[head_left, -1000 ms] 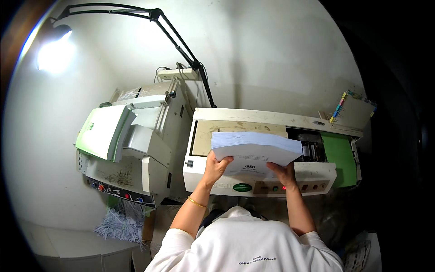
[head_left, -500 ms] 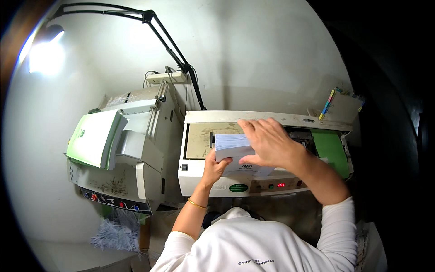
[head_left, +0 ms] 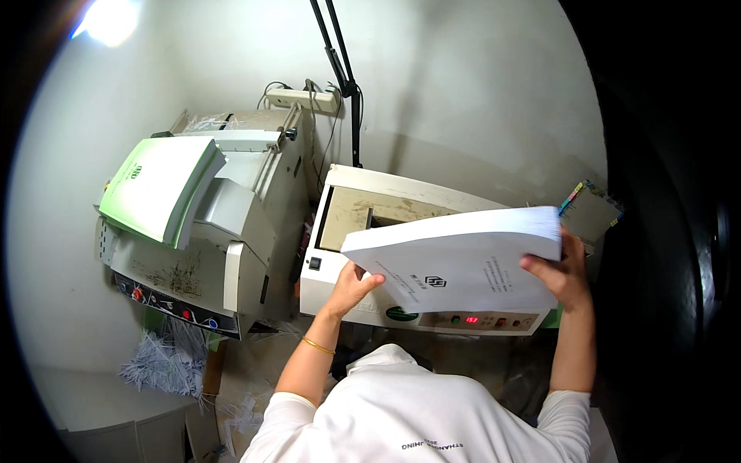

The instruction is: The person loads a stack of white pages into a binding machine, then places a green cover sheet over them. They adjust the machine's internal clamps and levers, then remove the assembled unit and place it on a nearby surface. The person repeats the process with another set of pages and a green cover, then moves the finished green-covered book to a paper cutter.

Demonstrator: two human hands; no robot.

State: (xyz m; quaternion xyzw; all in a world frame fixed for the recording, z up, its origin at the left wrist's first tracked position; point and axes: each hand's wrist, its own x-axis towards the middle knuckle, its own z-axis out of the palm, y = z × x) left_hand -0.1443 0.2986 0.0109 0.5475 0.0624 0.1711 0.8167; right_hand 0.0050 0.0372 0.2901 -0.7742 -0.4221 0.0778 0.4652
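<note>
A thick stack of white printed pages [head_left: 463, 258] is held in the air, tilted and slightly bent, above a cream-coloured binding machine [head_left: 324, 292]. My left hand [head_left: 351, 292] grips the stack's lower left corner, thumb in front and the other fingers hidden behind it. My right hand [head_left: 567, 272] grips the right end, its thumb pressed on the front sheet and its fingers wrapped around the far side. The stack covers much of the machine's top. Its front panel carries small buttons and a red lit display [head_left: 472, 319].
To the left stands another machine [head_left: 251, 262] with coloured knobs, and green-covered booklets [head_left: 158, 189] lie on it. Paper shreds [head_left: 166, 366] hang below. A power strip [head_left: 305, 100], a black lamp arm [head_left: 356, 127] and a board with coloured tabs [head_left: 590, 207] are farther back.
My right hand has moved from the stack's top to its right end and now grips it. The stack has turned to show its broad printed side. The view has shifted.
</note>
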